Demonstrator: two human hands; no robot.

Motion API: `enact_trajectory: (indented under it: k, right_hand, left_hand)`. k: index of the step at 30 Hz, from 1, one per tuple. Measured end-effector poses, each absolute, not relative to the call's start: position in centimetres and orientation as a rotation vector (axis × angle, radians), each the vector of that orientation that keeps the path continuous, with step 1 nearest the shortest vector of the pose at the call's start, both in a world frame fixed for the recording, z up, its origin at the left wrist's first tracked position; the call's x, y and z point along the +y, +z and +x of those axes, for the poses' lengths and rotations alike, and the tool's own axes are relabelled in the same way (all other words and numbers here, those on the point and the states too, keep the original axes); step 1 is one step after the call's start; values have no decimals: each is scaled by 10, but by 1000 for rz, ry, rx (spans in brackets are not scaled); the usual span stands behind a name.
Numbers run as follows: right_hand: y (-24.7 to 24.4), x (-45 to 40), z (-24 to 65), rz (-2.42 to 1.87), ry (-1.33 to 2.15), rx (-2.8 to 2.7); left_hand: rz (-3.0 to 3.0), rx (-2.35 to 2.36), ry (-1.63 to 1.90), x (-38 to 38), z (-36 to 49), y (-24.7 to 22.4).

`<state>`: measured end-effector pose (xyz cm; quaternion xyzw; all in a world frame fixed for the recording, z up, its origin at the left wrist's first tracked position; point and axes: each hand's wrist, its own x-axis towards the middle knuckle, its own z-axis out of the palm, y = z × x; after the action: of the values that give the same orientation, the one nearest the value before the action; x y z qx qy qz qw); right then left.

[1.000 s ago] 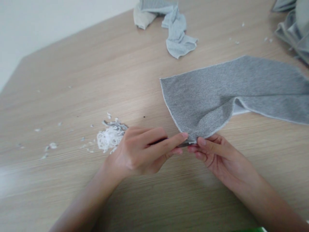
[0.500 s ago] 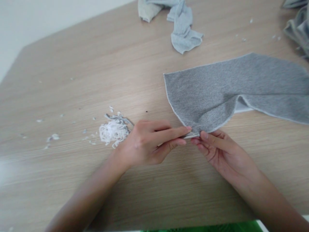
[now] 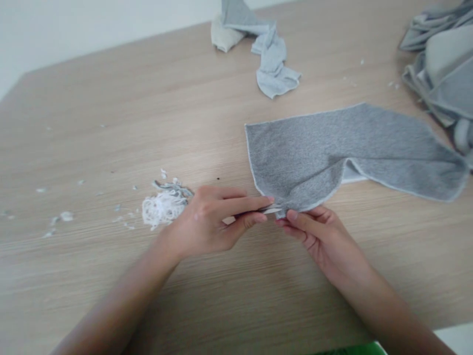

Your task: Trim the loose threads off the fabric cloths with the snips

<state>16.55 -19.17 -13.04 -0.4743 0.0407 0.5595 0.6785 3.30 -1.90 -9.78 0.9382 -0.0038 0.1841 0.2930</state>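
A grey cloth piece (image 3: 306, 143) with a pale stitched edge lies on the wooden table, a fold raised along its near side. My left hand (image 3: 218, 217) is closed on a small metal tool (image 3: 271, 210), its pointed tip at the cloth's lower left corner; most of the tool is hidden in the fingers. Just right of the tip, my right hand (image 3: 320, 234) pinches that corner between thumb and fingers. Beside my left wrist sits a small heap of white thread (image 3: 162, 208) with a few grey strands.
Crumpled light grey cloth (image 3: 273, 61) lies at the table's far edge. A pile of grey and cream cloths (image 3: 447, 74) is at the far right. Lint bits (image 3: 66, 216) dot the left side. Something green (image 3: 354, 350) shows below the near edge.
The view has shifted, bringing more of the right pile into sight. The tool's tip now shows between my hands, and the pinched cloth corner hangs lower beside it.
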Motion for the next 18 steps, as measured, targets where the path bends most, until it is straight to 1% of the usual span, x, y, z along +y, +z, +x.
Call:
enact_trajectory:
  k: [7,11,18]
  right_hand:
    - [-135,-191,151,-1080,1284,49]
    - [-138,-193,148,-1082,1288,30]
    - [-137,-192,143,-1097,1250,-3]
  left_hand:
    - [2533,55,484,-8,29,-95]
    - [2546,60,406,-12,31,-101]
    - [2344,141,257,-24,37,-97]
